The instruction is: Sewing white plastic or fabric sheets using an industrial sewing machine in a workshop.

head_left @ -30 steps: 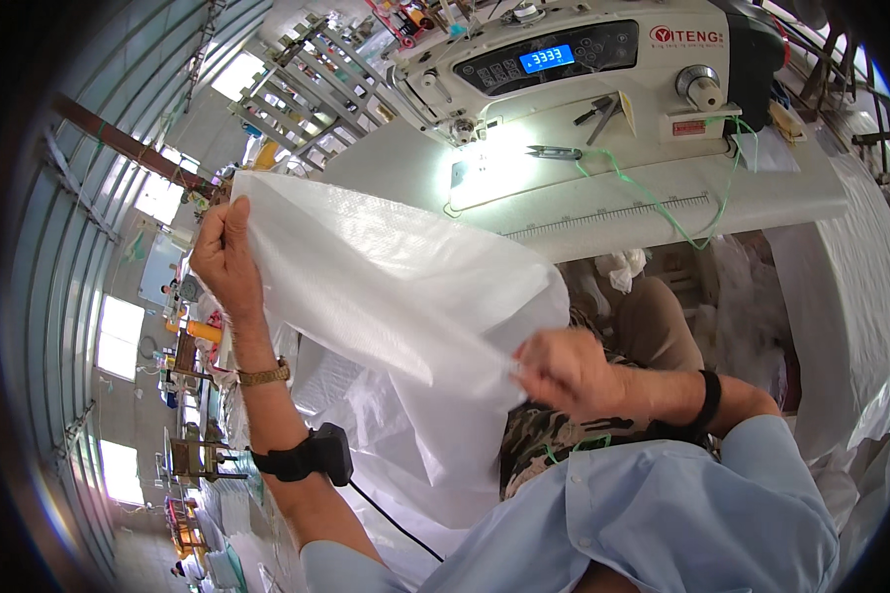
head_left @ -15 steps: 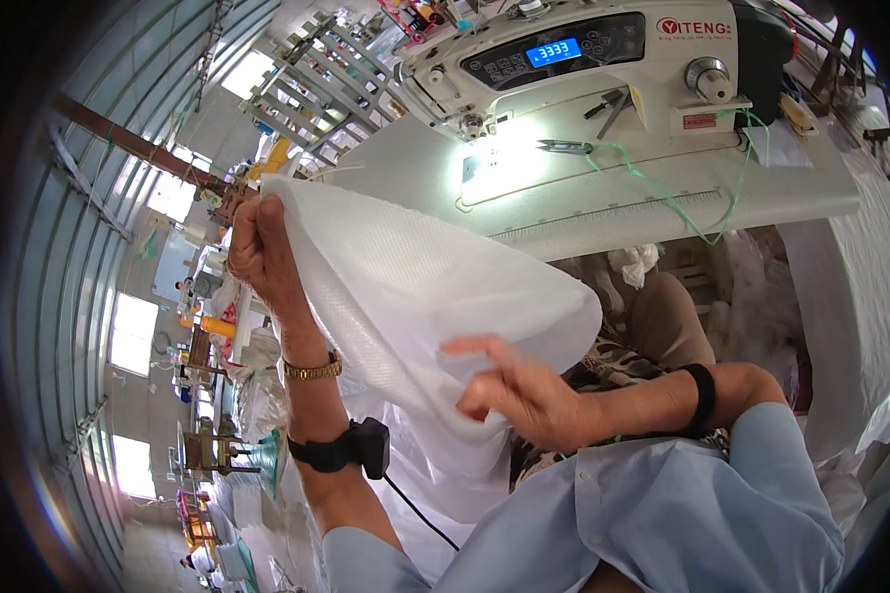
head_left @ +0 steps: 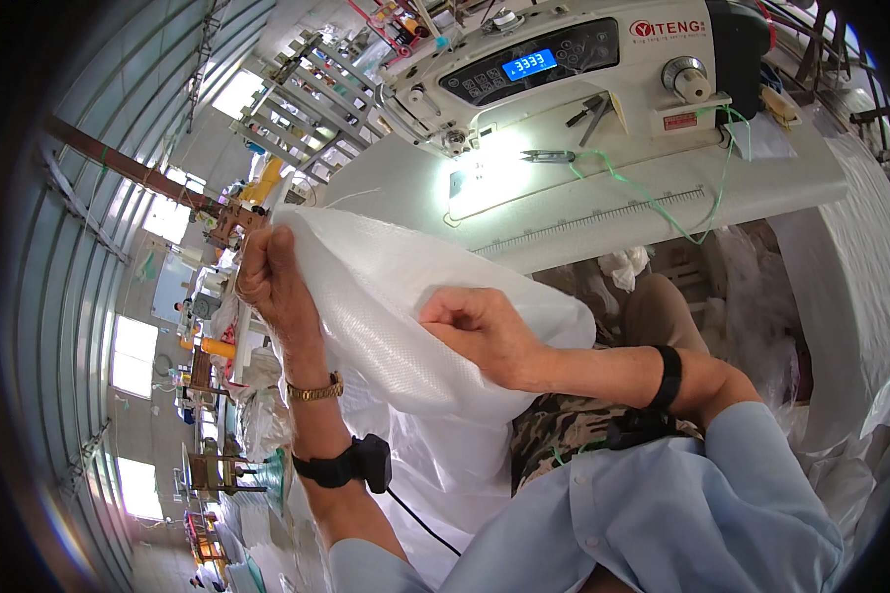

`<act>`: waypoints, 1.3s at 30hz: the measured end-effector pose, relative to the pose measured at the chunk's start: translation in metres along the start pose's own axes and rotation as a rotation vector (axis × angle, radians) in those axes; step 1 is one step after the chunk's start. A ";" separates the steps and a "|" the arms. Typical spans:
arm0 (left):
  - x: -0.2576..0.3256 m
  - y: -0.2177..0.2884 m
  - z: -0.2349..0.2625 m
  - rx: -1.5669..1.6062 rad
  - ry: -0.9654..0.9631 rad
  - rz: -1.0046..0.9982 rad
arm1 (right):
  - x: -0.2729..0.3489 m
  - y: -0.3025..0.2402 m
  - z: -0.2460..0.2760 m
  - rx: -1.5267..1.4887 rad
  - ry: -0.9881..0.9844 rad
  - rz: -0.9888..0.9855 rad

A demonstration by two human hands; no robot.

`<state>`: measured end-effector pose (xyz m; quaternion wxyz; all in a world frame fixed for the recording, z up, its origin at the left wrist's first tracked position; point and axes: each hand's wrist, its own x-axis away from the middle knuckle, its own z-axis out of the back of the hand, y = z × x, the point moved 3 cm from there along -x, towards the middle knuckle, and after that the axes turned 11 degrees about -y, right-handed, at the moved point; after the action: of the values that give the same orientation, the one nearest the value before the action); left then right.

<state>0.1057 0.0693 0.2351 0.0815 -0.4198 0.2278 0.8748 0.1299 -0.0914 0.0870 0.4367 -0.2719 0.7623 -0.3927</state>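
Observation:
White woven plastic fabric hangs in folds between my hands, its lower part draping over my lap. My left hand, raised at the left, is closed on the fabric's upper left corner. Nearer the middle, my right hand has its fingers curled and pinched on the same fabric, against the upper fold. Beyond the cloth stands a white sewing machine with a lit blue display; its lamp shines on the needle area. Thread snips lie on the machine bed, with green thread trailing from them.
A ruler strip runs along the front of the sewing table. A small dark tool rests under the machine arm. White sheeting hangs at the right. Metal racks stand at the far left.
My right hand has moved up and left from a loose, blurred pose and now pinches the fabric. The left hand has dropped slightly, still holding its corner. The whole view has shifted a little.

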 end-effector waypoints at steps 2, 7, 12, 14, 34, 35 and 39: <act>0.001 -0.006 0.003 0.022 0.001 0.035 | 0.008 -0.008 0.009 0.138 0.172 0.228; 0.005 -0.011 0.006 -0.012 -0.010 0.014 | 0.023 -0.016 0.011 -0.072 0.068 0.207; 0.005 -0.010 0.003 -0.007 -0.013 -0.003 | 0.035 -0.030 0.007 -0.044 0.083 0.140; 0.005 -0.011 0.001 0.002 -0.009 -0.008 | 0.039 -0.032 0.004 0.042 0.037 0.104; 0.034 0.047 0.014 -0.114 0.115 -0.238 | 0.022 -0.052 0.052 0.782 0.331 0.260; 0.036 0.054 0.012 -0.140 0.141 -0.322 | 0.023 -0.053 0.055 0.791 0.338 0.263; 0.040 0.071 0.009 -0.216 0.005 -0.412 | 0.028 -0.048 0.060 0.925 0.176 0.102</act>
<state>0.0506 0.0094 0.2329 0.2124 -0.4660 0.0427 0.8578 0.1725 -0.1605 0.0955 0.4646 0.0233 0.5538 -0.6906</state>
